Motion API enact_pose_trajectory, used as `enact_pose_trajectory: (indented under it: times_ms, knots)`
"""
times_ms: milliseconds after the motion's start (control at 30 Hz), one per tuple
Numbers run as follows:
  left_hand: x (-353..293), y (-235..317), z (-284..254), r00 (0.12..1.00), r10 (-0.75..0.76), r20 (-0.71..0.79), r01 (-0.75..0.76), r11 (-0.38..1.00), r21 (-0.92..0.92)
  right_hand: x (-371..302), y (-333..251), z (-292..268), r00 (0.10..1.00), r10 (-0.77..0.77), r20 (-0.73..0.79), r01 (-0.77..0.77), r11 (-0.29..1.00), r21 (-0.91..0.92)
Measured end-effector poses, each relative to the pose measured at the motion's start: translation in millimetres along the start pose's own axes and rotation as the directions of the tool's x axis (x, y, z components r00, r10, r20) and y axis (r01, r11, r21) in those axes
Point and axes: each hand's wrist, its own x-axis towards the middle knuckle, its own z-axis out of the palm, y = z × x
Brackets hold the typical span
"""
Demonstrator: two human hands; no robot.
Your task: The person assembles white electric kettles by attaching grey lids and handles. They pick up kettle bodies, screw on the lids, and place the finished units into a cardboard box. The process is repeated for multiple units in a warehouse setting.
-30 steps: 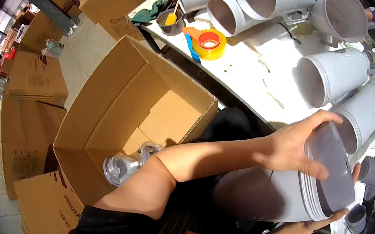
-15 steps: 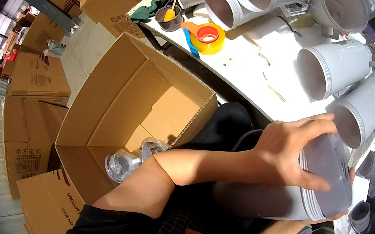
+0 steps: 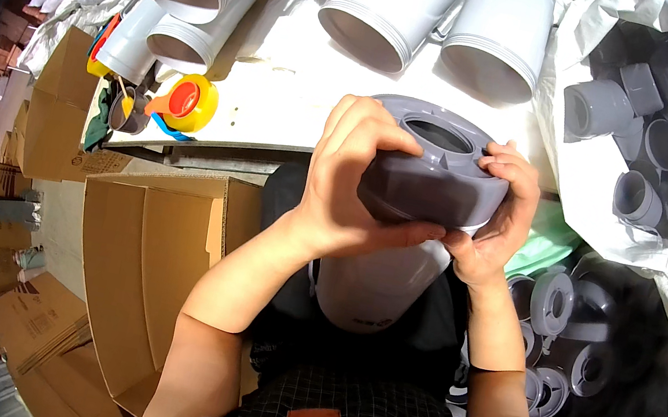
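Note:
A grey plastic canister (image 3: 379,283) stands tilted on my lap between my forearms. At its upper end is a dark grey round lid (image 3: 429,200) with an oval hole in its top. My left hand (image 3: 348,180) wraps round the lid's left side, its thumb along the near wall. On the opposite side my right hand (image 3: 499,211) grips the lid, fingers over the rim and thumb low. Whether the lid is fully seated on the canister is hidden by my hands.
On the white table (image 3: 267,107) lie several grey canisters (image 3: 367,18) and a yellow tape roll (image 3: 192,103). An open cardboard box (image 3: 154,266) stands at my left. White sacks (image 3: 573,197) at the right hold grey elbow fittings (image 3: 597,108) and round lids (image 3: 551,302).
The view has swung to the right. The canister is more upright before me. Both hands now hold a dark grey lid at its top, where the left hand was over a translucent piece.

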Motion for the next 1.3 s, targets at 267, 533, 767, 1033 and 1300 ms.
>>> enact_pose_trajectory:
  times_ms: [267,533,767,1033,1300]
  knots:
    - [-75.4,-29.4,-10.4,0.616,-0.750,0.239,0.747,0.461,-0.479,-2.2,-21.3,-57.4,0.867,0.436,-0.244,-0.021,0.520,0.854]
    - [-9.5,-69.5,63.9,0.923,-0.338,0.182,0.351,0.936,-0.043,-38.2,59.5,-73.4,0.961,0.277,0.001,0.061,-0.215,0.975]
    - [18.8,-196.0,136.1,0.875,-0.474,0.098,0.456,0.876,0.158,-39.8,105.2,-73.7,0.849,0.527,0.034,-0.302,0.433,0.849]
    - [33.3,-186.5,137.3,0.885,-0.462,0.055,0.423,0.848,0.319,1.5,120.8,-46.2,0.473,0.332,0.816,-0.880,0.133,0.457]
    - [17.6,-90.1,99.0,0.725,-0.643,0.247,0.677,0.601,-0.425,-29.7,128.1,7.4,0.785,0.531,0.320,-0.618,0.625,0.478]
